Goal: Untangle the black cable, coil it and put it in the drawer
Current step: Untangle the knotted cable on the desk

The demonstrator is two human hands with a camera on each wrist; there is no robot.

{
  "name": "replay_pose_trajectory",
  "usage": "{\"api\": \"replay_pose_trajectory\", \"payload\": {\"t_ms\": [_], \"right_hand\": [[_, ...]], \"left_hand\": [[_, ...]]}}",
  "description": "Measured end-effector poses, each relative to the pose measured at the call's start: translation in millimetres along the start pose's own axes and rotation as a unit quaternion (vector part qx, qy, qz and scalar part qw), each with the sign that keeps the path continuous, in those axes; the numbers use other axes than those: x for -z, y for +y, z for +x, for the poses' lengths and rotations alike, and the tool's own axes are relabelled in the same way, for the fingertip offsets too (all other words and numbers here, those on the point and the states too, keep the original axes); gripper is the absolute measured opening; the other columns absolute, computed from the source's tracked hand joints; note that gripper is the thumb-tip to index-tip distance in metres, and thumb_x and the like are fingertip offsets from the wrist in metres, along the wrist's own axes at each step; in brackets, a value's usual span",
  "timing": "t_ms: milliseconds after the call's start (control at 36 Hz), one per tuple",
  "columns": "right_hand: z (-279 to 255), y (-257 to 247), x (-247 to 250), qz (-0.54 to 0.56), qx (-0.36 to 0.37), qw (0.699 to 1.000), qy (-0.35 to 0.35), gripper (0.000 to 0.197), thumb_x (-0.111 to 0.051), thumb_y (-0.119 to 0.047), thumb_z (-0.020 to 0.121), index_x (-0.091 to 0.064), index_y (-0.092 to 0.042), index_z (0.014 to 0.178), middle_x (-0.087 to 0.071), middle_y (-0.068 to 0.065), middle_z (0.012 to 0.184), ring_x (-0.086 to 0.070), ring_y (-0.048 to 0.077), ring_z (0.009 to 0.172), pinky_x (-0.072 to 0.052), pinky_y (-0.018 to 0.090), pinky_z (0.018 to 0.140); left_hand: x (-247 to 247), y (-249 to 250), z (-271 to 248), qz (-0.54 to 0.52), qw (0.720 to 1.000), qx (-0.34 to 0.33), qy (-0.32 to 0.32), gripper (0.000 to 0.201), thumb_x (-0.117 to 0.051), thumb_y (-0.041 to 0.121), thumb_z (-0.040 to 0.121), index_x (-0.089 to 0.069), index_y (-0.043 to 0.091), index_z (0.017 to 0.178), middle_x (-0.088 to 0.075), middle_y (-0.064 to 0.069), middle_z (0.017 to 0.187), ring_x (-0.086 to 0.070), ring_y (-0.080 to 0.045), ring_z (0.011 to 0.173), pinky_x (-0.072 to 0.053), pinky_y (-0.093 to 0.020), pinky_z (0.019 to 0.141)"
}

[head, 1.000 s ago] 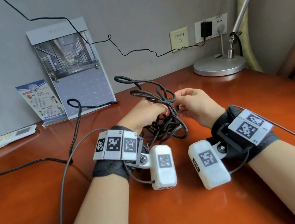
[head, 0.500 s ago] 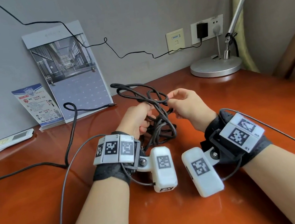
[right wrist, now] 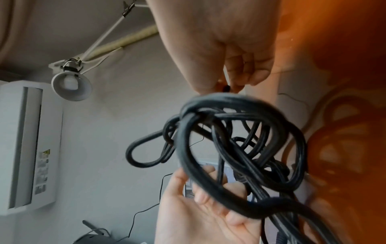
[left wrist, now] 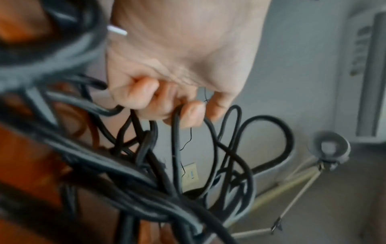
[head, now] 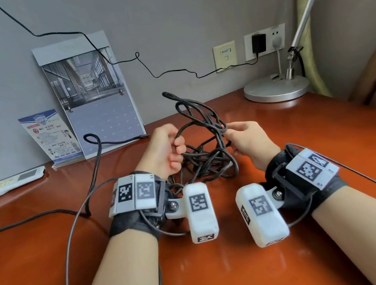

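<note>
The black cable (head: 208, 158) is a tangled bunch of loops held just above the orange-brown desk (head: 221, 268), its lower loops near the surface. My left hand (head: 179, 144) grips strands on the bunch's left side with curled fingers. My right hand (head: 227, 130) pinches a knot of strands on its right side between thumb and finger. In the left wrist view my left hand (left wrist: 177, 109) curls round one strand of the cable (left wrist: 229, 165). In the right wrist view my right hand (right wrist: 227, 85) pinches the cable (right wrist: 240, 145). No drawer is in view.
A black cable tail (head: 95, 168) runs left across the desk. Against the wall lean a calendar (head: 96, 101) and a leaflet (head: 50, 135), with a white remote (head: 9, 182) at the far left. A lamp base (head: 275, 89) and a plugged-in adapter (head: 258, 42) are at the back right.
My hands have drawn a little apart, spreading the tangle between them. The top loops now stand higher and more open towards the wall.
</note>
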State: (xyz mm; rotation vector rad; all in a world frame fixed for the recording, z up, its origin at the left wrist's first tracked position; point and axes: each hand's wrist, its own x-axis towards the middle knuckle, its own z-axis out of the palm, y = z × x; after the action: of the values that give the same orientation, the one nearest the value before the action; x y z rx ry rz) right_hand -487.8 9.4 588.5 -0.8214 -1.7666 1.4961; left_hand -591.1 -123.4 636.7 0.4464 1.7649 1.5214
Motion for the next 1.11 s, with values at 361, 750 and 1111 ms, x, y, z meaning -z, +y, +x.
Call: {"api": "replay_pose_trajectory", "payload": {"t_ms": [361, 750, 1111], "right_hand": [[-7.6, -1.7, 5.9, 0.037, -0.04, 0.998, -0.04, 0.016, -0.05, -0.009, 0.096, -0.065, -0.004, 0.1, -0.058, 0.003, 0.06, -0.049, 0.012, 0.045, -0.042, 0.019, 0.04], [-12.7, -6.1, 5.1, 0.034, -0.049, 0.996, -0.074, 0.021, -0.044, -0.009, 0.098, -0.065, -0.01, 0.1, -0.052, -0.008, 0.04, -0.044, 0.004, 0.032, -0.041, 0.017, 0.039], [-10.5, -2.1, -1.0, 0.019, -0.047, 0.997, -0.06, 0.034, -0.032, -0.001, 0.096, -0.063, -0.015, 0.098, -0.049, 0.003, 0.056, -0.041, 0.021, 0.053, -0.034, 0.027, 0.05]], "left_hand": [[-8.1, 5.7, -9.0, 0.088, 0.984, -0.073, -0.138, 0.048, -0.024, 0.025, 0.1, -0.07, 0.018, 0.088, -0.022, 0.009, 0.041, -0.028, -0.009, 0.053, -0.025, -0.027, 0.06], [-0.7, 15.2, -10.7, -0.067, 0.993, -0.028, -0.09, 0.032, -0.039, 0.025, 0.1, -0.06, 0.011, 0.08, -0.04, 0.011, 0.043, -0.03, -0.002, 0.035, -0.018, -0.02, 0.055], [16.1, 24.1, -22.5, -0.165, 0.977, -0.015, -0.135, 0.046, -0.038, 0.042, 0.093, -0.057, 0.011, 0.066, -0.02, 0.01, 0.031, -0.017, -0.006, 0.023, -0.041, -0.02, 0.049]]}}
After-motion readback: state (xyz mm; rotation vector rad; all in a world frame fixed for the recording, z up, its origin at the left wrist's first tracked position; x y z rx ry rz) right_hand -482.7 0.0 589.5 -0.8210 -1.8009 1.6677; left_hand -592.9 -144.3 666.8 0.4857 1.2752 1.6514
